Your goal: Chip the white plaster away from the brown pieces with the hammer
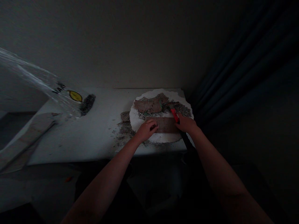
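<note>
A flat brown piece with rows of small dots or holes (pixel 163 125) lies on a round white surface with a ragged edge (pixel 133 119). My left hand (pixel 148 130) is at the piece's left end, fingers curled, thumb and fingertips gripping it. At its right end, my right hand (pixel 186 123) is wrapped round a tool with a red and black handle, apparently a hammer (pixel 174 114). The tool's head, in dim light, points at the rubble. Behind the piece sits a broken, cracked brown chunk (pixel 150 105) with the same dotted surface, and grey crumbs (pixel 183 109) surround it.
A white table (pixel 93 137) stands against the wall. Another brown fragment (pixel 125 116) and scattered debris (pixel 125 129) lie left of the round surface. Farther left hangs a clear plastic bag (pixel 50 88) with dark bits at its bottom. A dark curtain (pixel 245 62) hangs right.
</note>
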A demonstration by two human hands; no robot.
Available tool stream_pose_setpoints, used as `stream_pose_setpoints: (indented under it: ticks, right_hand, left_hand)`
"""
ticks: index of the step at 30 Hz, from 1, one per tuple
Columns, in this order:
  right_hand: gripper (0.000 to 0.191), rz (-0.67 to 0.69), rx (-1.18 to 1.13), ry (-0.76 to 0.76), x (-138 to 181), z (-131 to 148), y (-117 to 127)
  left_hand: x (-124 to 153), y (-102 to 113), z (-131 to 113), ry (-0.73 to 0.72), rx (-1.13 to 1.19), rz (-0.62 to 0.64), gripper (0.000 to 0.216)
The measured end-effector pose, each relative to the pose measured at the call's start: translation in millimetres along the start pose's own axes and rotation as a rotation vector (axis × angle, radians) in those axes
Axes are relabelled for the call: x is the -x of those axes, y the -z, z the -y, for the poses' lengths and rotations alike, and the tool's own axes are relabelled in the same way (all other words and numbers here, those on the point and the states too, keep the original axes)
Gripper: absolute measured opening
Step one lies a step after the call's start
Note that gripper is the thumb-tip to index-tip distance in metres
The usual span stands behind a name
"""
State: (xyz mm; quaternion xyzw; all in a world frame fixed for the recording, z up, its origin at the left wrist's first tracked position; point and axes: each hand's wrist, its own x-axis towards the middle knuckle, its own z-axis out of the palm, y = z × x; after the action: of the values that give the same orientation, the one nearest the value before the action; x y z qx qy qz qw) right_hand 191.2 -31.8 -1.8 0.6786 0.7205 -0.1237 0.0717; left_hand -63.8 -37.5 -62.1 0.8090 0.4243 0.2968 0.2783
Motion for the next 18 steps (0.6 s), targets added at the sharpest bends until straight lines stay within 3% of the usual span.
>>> stream_pose_setpoints:
  ticks: [9, 13, 18]
  right_hand:
    - [0.049, -0.118, 0.036, -0.119, 9.8, 25.8, -3.8]
    - [0.049, -0.148, -0.053, -0.139, 9.9, 13.3, -6.5]
    - [0.048, -0.224, -0.301, -0.059, 13.5, -19.3, 6.5]
  left_hand:
    - [2.4, -5.2, 0.2, -0.064, -0.124, 0.007, 0.023]
    - [1.8, -6.5, -1.6, -0.054, -0.184, 0.021, 0.021]
    - [2.1, -6.5, -6.1, -0.045, -0.188, 0.017, 0.019]
